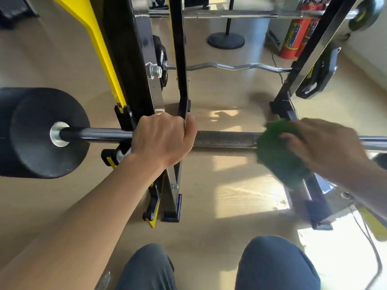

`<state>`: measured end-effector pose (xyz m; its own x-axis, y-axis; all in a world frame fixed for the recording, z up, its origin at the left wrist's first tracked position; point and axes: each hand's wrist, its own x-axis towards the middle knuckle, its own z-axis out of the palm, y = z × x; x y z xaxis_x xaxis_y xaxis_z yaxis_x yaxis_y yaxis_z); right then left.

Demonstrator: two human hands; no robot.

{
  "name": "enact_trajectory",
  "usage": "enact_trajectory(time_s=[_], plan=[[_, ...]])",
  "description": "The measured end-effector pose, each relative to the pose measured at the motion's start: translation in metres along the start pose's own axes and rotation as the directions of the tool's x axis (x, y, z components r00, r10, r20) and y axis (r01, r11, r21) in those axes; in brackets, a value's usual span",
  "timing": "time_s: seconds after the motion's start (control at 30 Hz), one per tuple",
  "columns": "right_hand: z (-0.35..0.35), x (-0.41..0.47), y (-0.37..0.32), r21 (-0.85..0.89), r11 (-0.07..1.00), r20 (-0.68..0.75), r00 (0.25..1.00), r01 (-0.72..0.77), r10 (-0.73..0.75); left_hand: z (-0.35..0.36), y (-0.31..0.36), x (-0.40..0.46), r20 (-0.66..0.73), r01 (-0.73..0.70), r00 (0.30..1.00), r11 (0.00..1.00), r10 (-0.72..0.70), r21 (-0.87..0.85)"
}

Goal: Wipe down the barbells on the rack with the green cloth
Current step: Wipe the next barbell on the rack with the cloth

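Seemingly steadying it, the left hand (161,139) curls round the straight steel barbell with black round weights (226,139), which lies low across the black-and-yellow rack (134,65). The right hand (326,147) clutches the soft, bunched green cloth (274,147) against the knurled shaft. Heavy and rigid, the bar suits wrapping the yielding cloth round it.

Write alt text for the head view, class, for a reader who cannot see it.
A person's left hand grips a barbell on a rack while the right hand holds a green cloth round the bar. A curl bar and another bar rest farther back.
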<state>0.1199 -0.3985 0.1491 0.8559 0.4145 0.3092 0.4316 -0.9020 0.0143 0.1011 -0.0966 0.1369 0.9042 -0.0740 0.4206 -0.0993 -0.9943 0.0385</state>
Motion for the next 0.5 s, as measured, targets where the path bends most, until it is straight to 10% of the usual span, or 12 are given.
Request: enact_trajectory(time_s=[0.1,0.3,0.5], plan=[[-0.012,-0.014,0.020,-0.017,0.990,0.064,0.988,-0.138,0.139,0.000,0.008,-0.002,-0.021,0.056,0.998,0.998,-0.056,0.026],[0.019,0.047,-0.123,-0.048,0.998,-0.060,0.997,0.037,-0.040,0.000,0.008,-0.002,-0.042,0.048,0.998,0.997,-0.046,0.057],[0.012,0.039,-0.091,-0.139,0.984,-0.105,0.987,0.109,-0.125,0.001,-0.001,-0.003,-0.015,0.004,1.000,1.000,-0.005,-0.029]])
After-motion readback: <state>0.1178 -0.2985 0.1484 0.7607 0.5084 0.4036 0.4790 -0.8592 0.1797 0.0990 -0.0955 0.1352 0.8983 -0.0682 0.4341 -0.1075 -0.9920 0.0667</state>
